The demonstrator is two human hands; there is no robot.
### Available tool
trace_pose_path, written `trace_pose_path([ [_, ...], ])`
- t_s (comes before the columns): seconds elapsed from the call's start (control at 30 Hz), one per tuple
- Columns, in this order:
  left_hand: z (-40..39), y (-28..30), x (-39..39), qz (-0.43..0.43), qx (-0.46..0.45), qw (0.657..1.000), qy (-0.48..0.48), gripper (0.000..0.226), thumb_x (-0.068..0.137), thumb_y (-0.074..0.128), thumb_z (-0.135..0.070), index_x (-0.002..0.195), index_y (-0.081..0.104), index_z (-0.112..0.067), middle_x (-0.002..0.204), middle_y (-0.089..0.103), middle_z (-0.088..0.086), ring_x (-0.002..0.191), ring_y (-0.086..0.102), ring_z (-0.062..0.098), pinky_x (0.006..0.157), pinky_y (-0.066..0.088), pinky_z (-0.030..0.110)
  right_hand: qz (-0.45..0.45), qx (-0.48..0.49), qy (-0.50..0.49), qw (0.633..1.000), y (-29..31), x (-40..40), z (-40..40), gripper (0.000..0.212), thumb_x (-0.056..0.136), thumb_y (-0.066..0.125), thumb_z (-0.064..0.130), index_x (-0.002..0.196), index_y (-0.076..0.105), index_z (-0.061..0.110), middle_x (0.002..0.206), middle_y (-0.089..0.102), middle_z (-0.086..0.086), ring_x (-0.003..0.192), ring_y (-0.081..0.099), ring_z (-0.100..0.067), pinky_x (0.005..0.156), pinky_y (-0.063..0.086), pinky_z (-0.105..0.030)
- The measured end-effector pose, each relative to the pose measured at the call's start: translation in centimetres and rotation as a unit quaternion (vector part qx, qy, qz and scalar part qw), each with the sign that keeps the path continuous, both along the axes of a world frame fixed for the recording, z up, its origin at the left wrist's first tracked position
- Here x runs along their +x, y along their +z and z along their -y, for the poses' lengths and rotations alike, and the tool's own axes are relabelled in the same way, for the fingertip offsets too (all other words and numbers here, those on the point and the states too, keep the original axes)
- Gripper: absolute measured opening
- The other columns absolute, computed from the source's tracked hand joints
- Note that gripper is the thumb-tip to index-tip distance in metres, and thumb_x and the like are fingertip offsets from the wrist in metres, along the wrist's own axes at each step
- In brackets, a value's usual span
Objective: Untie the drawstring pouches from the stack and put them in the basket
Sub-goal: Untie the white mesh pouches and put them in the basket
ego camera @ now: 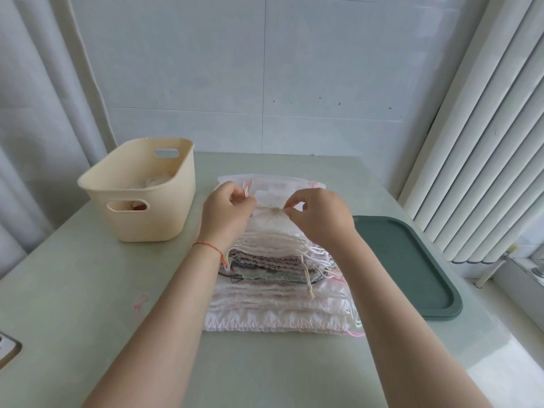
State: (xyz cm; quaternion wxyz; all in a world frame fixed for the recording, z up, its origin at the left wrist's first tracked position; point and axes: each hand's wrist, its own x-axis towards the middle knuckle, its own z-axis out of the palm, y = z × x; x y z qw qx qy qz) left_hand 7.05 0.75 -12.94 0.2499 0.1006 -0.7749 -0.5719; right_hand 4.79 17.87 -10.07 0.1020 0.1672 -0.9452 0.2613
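Note:
A stack of drawstring pouches (279, 293), mostly white and pale pink with loose cords hanging off its right side, lies in the middle of the table. On top of it sits a sheer white pouch (270, 222) with its neck gathered. My left hand (228, 212) pinches the pouch's cord at the left of the gathered neck. My right hand (319, 214) pinches the cord at the right of it. The cream plastic basket (164, 207) stands to the left of the stack and holds some pale pouches, partly hidden by its wall.
A dark green tray (412, 269) lies right of the stack, near the table's right edge. A pink thread (140, 303) lies on the pale green table (88, 290) at front left. Vertical blinds hang on the right, a curtain on the left.

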Motion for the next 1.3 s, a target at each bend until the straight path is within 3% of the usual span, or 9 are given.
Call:
trace_pose_path([
  [0.13, 0.1, 3.0, 2.0, -0.06, 0.189, 0.961, -0.194, 0.007, 0.079, 0.064, -0.02, 0.075, 0.067, -0.015, 0.091, 0.073, 0.008, 0.09, 0.067, 0.018, 0.056, 0.05, 0.024, 0.0, 0.014, -0.01, 1.0, -0.2, -0.2, 0.0, 0.014, 0.092, 0.058, 0.031, 0.098, 0.071, 0.031, 0.065, 0.046, 0.014, 0.059, 0.048, -0.009, 0.05, 0.033, -0.023],
  [0.27, 0.9, 4.7, 3.4, -0.049, 0.339, 0.882, -0.325, 0.062, 0.086, 0.041, -0.057, 0.058, 0.069, -0.009, 0.069, 0.068, 0.011, 0.074, 0.066, 0.028, 0.052, 0.038, 0.027, 0.0, 0.008, -0.015, 1.0, -0.2, -0.2, -0.2, 0.015, 0.092, 0.057, 0.028, 0.097, 0.071, 0.03, 0.063, 0.044, 0.014, 0.053, 0.045, -0.006, 0.048, 0.032, -0.023],
  [0.33, 1.0, 4.5, 3.0, -0.019, 0.293, 0.912, -0.286, 0.073, 0.091, 0.031, -0.061, 0.06, 0.071, -0.009, 0.074, 0.071, 0.01, 0.077, 0.067, 0.024, 0.052, 0.036, 0.025, 0.0, 0.01, -0.013, 1.0, -0.1, -0.2, -0.2, 0.015, 0.092, 0.057, 0.028, 0.096, 0.071, 0.03, 0.062, 0.044, 0.013, 0.053, 0.045, -0.006, 0.048, 0.031, -0.023],
  [0.47, 0.3, 2.8, 2.1, 0.063, 0.029, 0.99, -0.125, 0.039, 0.095, 0.057, -0.04, 0.071, 0.07, -0.013, 0.073, 0.072, -0.002, 0.066, 0.064, 0.009, 0.054, 0.038, 0.024, -0.001, 0.006, 0.002, 1.0, 0.1, 0.0, 0.0, 0.013, 0.092, 0.058, 0.027, 0.095, 0.071, 0.028, 0.056, 0.043, 0.012, 0.051, 0.044, -0.007, 0.047, 0.028, -0.024],
  [0.73, -1.3, 2.0, 1.8, 0.132, -0.221, 0.962, -0.087, 0.038, 0.082, 0.07, -0.046, 0.075, 0.075, -0.009, 0.07, 0.069, 0.001, 0.068, 0.063, 0.019, 0.065, 0.045, 0.028, -0.015, -0.017, 0.008, 1.0, 0.3, 0.0, 0.0, 0.014, 0.091, 0.057, 0.028, 0.095, 0.071, 0.028, 0.058, 0.044, 0.014, 0.054, 0.044, -0.006, 0.049, 0.03, -0.024],
  [0.8, -1.5, 2.2, 1.9, 0.126, -0.206, 0.965, -0.097, 0.032, 0.087, 0.066, -0.036, 0.074, 0.074, -0.009, 0.07, 0.07, 0.001, 0.066, 0.063, 0.017, 0.064, 0.046, 0.026, -0.017, -0.016, 0.008, 1.0, 0.3, -0.1, 0.0, 0.014, 0.091, 0.057, 0.028, 0.096, 0.071, 0.028, 0.06, 0.044, 0.014, 0.054, 0.045, -0.006, 0.049, 0.031, -0.024],
  [1.0, -1.6, 2.5, 1.7, 0.098, 0.071, 0.975, -0.185, 0.025, 0.1, 0.049, -0.017, 0.083, 0.062, -0.005, 0.081, 0.066, 0.011, 0.063, 0.068, 0.024, 0.056, 0.052, 0.03, 0.011, 0.005, 0.024, 1.0, -0.2, -0.3, 0.3, 0.009, 0.089, 0.06, 0.034, 0.088, 0.068, 0.037, 0.061, 0.051, 0.008, 0.07, 0.05, -0.02, 0.063, 0.038, -0.028],
  [1.17, -1.6, 2.5, 1.6, 0.059, 0.095, 0.979, -0.173, 0.018, 0.099, 0.054, -0.015, 0.087, 0.066, -0.008, 0.1, 0.066, 0.005, 0.058, 0.064, 0.019, 0.04, 0.038, 0.023, 0.026, 0.002, 0.035, 0.999, -0.3, -0.3, 0.4, 0.007, 0.089, 0.061, 0.037, 0.086, 0.067, 0.04, 0.062, 0.052, 0.007, 0.071, 0.052, -0.021, 0.06, 0.037, -0.027],
  [1.3, -1.7, 1.7, 1.4, 0.06, 0.106, 0.974, -0.191, 0.017, 0.098, 0.055, -0.015, 0.094, 0.071, -0.012, 0.088, 0.069, 0.001, 0.044, 0.055, 0.014, 0.037, 0.026, 0.018, 0.008, -0.001, 0.037, 0.999, -0.1, -0.1, 0.4, 0.011, 0.09, 0.061, 0.037, 0.095, 0.069, 0.031, 0.063, 0.05, 0.009, 0.067, 0.05, -0.015, 0.064, 0.032, -0.026],
])
